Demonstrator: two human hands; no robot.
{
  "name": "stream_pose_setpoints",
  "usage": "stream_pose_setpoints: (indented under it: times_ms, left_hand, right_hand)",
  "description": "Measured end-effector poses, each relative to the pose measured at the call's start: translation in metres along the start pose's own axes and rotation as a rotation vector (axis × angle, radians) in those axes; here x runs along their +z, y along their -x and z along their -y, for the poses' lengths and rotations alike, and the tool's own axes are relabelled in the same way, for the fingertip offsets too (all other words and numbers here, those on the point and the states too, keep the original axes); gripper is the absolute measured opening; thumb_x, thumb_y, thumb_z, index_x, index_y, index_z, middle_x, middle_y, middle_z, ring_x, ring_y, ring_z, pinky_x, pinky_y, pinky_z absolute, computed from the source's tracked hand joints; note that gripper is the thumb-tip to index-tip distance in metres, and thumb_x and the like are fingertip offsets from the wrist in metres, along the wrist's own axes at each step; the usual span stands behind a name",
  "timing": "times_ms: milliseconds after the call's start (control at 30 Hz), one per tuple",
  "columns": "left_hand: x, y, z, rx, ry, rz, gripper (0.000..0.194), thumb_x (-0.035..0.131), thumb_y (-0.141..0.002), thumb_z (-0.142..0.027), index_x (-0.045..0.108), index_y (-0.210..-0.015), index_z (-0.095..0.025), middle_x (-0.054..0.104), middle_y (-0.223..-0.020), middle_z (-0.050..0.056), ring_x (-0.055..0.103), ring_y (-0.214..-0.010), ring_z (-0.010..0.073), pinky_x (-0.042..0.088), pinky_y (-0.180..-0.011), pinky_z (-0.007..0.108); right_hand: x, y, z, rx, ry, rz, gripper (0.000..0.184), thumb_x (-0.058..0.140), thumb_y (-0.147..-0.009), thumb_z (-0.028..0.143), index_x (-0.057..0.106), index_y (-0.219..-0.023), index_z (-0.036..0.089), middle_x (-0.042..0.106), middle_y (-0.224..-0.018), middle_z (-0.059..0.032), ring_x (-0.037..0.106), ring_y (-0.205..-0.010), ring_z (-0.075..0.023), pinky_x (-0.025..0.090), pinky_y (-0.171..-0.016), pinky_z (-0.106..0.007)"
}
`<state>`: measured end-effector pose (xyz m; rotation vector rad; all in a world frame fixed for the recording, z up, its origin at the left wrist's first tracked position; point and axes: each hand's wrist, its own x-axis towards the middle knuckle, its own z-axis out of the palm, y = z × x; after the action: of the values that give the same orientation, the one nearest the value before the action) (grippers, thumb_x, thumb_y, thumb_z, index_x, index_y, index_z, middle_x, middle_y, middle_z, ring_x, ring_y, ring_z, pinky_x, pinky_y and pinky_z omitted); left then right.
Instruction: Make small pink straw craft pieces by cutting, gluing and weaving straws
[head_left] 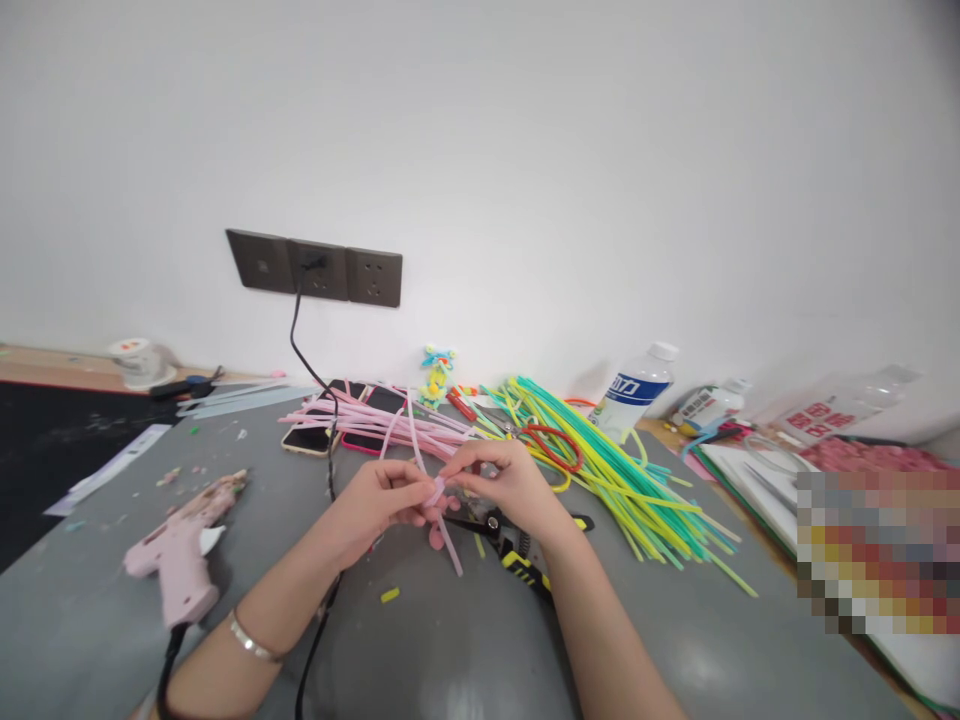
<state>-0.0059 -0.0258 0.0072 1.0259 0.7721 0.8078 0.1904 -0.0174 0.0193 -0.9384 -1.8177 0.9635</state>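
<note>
Plain white wall [525, 150] rose behind a cluttered grey tabletop [675, 640] as a person worked at a small piece of slender, pale-pink, flexible stems [439, 490]. From where I stood, the left hand [386, 500] pinched it between thumb and forefinger, while the right hand [499, 485] gripped it with its fingertips; the piece was held between them, above the table near its centre. It seemed only part made: the stems met at the pinch, but straight ends jutted above and below, unsecured as far as I could tell. Whether anything fastened the join, the fingers hid. Beyond lay a loose bundle of long pink stems [360, 415], apparently uncut; to the right spread a yellow-and-teal bundle of stems [630, 480]. Black-and-yellow metal pliers [525, 570] lay beside the right hand, and a pale-pink plastic glue gun [180, 545] rested at the left.
</note>
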Motion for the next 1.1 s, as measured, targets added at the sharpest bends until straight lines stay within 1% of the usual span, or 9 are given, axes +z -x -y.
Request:
stream_pose_setpoints:
  times_ms: [100,267,367,467,600,733,867,1000,1100]
  left_hand:
    - [0.0,0.0,0.0,-0.023,0.025,-0.004,0.027,0.084,-0.07,-0.036,0.07,-0.064,-0.014,0.073,-0.067,0.005,0.067,-0.057,0.0122,0.047,-0.054,0.02]
    - [0.0,0.0,0.0,-0.064,0.071,-0.012,0.028,0.087,-0.066,-0.036,0.071,-0.065,-0.013,0.074,-0.065,0.005,0.067,-0.054,0.0124,0.049,-0.053,0.019]
    - [0.0,0.001,0.0,-0.055,0.078,0.001,0.027,0.087,-0.066,-0.035,0.071,-0.065,-0.013,0.074,-0.064,0.005,0.067,-0.054,0.0115,0.049,-0.053,0.018]
    - [0.0,0.002,0.0,-0.035,0.072,0.01,0.026,0.086,-0.067,-0.036,0.072,-0.065,-0.013,0.074,-0.064,0.005,0.067,-0.053,0.0116,0.048,-0.053,0.018]
    - [0.001,0.002,0.0,-0.035,0.055,-0.003,0.028,0.087,-0.065,-0.037,0.072,-0.065,-0.014,0.075,-0.063,0.006,0.068,-0.052,0.0134,0.049,-0.053,0.021]
    - [0.001,0.002,-0.001,-0.034,0.036,-0.015,0.03,0.087,-0.065,-0.041,0.072,-0.066,-0.014,0.076,-0.065,0.008,0.07,-0.055,0.0151,0.048,-0.052,0.02]
    - [0.0,0.003,0.001,-0.033,0.054,-0.009,0.031,0.086,-0.066,-0.041,0.071,-0.066,-0.014,0.077,-0.068,0.009,0.07,-0.054,0.0145,0.049,-0.051,0.019]
    - [0.001,0.003,0.003,-0.004,0.084,-0.031,0.029,0.087,-0.066,-0.039,0.072,-0.066,-0.014,0.078,-0.071,0.008,0.071,-0.054,0.0135,0.05,-0.051,0.017]
    - [0.002,0.002,0.003,0.025,0.1,-0.05,0.027,0.087,-0.067,-0.037,0.073,-0.066,-0.014,0.076,-0.067,0.006,0.071,-0.056,0.0136,0.052,-0.052,0.017]
  right_hand:
    - [0.0,0.0,0.0,-0.01,-0.004,-0.027,0.013,0.074,-0.082,0.031,0.078,-0.079,0.02,0.076,-0.076,-0.005,0.066,-0.068,-0.0166,0.049,-0.06,-0.026]
    - [-0.003,0.002,0.0,0.014,-0.042,0.015,0.012,0.073,-0.083,0.03,0.079,-0.084,0.02,0.077,-0.079,-0.005,0.069,-0.072,-0.0182,0.054,-0.066,-0.027]
    - [-0.003,0.002,0.001,0.02,-0.058,0.011,0.011,0.073,-0.083,0.029,0.079,-0.084,0.021,0.077,-0.079,-0.0045,0.069,-0.071,-0.0179,0.055,-0.064,-0.027]
    - [-0.001,0.002,0.002,0.005,-0.048,-0.021,0.011,0.073,-0.082,0.03,0.079,-0.081,0.02,0.077,-0.076,-0.0045,0.069,-0.069,-0.0181,0.055,-0.063,-0.027]
    - [0.001,0.001,0.003,-0.013,-0.029,-0.055,0.015,0.073,-0.083,0.033,0.079,-0.079,0.02,0.077,-0.075,-0.0052,0.07,-0.07,-0.0188,0.055,-0.064,-0.027]
    - [0.003,0.001,0.004,-0.03,-0.028,-0.089,0.014,0.073,-0.083,0.032,0.079,-0.077,0.021,0.078,-0.076,-0.0054,0.072,-0.071,-0.0199,0.057,-0.065,-0.028]
    - [0.007,0.001,0.004,-0.051,-0.035,-0.127,0.012,0.072,-0.083,0.03,0.079,-0.077,0.022,0.078,-0.077,-0.0048,0.072,-0.069,-0.0197,0.057,-0.064,-0.028]
    - [0.011,0.0,0.005,-0.104,-0.01,-0.172,0.012,0.072,-0.083,0.03,0.079,-0.077,0.022,0.078,-0.077,-0.0054,0.072,-0.07,-0.0202,0.057,-0.068,-0.029]
    - [0.013,-0.001,0.006,-0.124,0.02,-0.198,0.011,0.072,-0.084,0.029,0.079,-0.078,0.022,0.078,-0.078,-0.0057,0.072,-0.071,-0.0205,0.057,-0.07,-0.031]
